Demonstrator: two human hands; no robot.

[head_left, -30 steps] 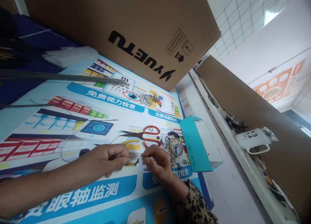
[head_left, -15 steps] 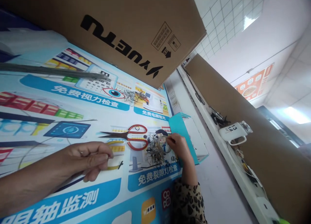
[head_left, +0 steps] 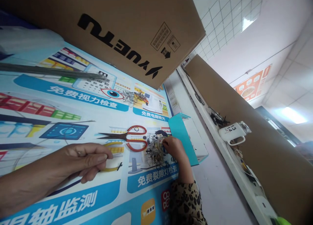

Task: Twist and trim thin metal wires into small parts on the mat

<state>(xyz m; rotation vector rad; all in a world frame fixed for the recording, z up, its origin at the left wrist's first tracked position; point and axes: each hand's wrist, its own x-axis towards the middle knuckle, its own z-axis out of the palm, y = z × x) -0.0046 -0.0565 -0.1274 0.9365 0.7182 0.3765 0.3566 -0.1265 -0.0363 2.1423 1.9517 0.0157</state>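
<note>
My left hand [head_left: 85, 161] is closed in a pinch over the printed table cover; whatever is between the fingertips is too small to make out. Behind its fingers shows a yellow curved piece with a dark end [head_left: 112, 169], partly hidden. Red-handled scissors [head_left: 133, 138] lie just beyond, blades pointing left. At the right, my right hand [head_left: 173, 147] has its fingertips pinched together at the edge of a tangled pile of thin, dark wire-like pieces and small loops [head_left: 155, 153]. I cannot tell what those fingers hold.
An open turquoise box [head_left: 183, 137] stands beside my right hand. Long thin wires [head_left: 53, 72] lie at the left, and a smaller tangled pile [head_left: 132, 97] sits farther back. A large cardboard box [head_left: 137, 29] borders the far side. A white mug [head_left: 231, 133] stands at right.
The whole view has shifted slightly. Both hands stay in nearly the same places, with the right fingertips still at the pile.
</note>
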